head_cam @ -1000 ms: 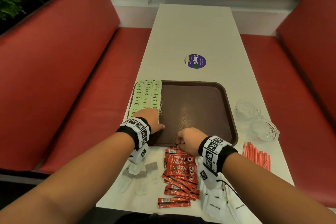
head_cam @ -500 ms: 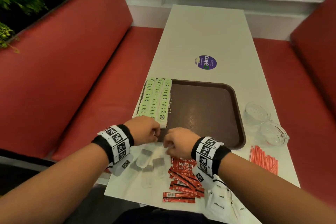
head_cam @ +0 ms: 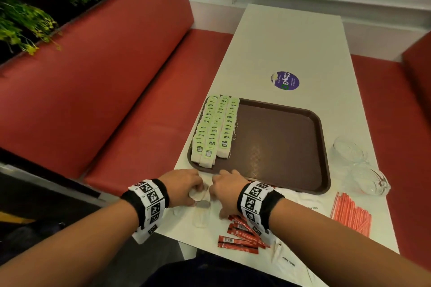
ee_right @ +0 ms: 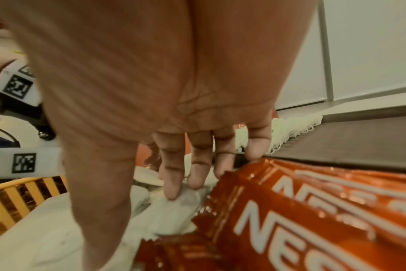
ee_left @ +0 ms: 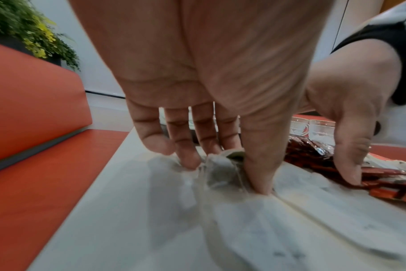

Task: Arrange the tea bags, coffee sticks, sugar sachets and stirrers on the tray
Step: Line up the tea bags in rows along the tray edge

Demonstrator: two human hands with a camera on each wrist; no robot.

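Observation:
A brown tray [head_cam: 279, 147] lies on the white table, with green-tagged tea bags [head_cam: 215, 128] in three rows along its left side. Just in front of the tray's near edge, my left hand [head_cam: 193, 187] pinches a loose tea bag [ee_left: 218, 170] between thumb and fingers. My right hand [head_cam: 219, 187] is close beside it, its straight fingertips [ee_right: 172, 190] pressing on a neighbouring tea bag [ee_right: 186, 198]. Red coffee sticks [head_cam: 242, 236] lie under my right wrist. White sugar sachets [head_cam: 305, 204] and orange stirrers [head_cam: 351, 215] are to the right.
Two clear glass bowls [head_cam: 349, 151] stand on the table right of the tray. More loose tea bags [head_cam: 201, 215] lie near the table's front edge. Red bench seats [head_cam: 116, 105] flank the table, and a purple sticker [head_cam: 285, 80] sits beyond the tray.
Both hands have drawn back from the tray's near edge onto the table in front of it. The left hand left the tea bag rows and now pinches a loose tea bag.

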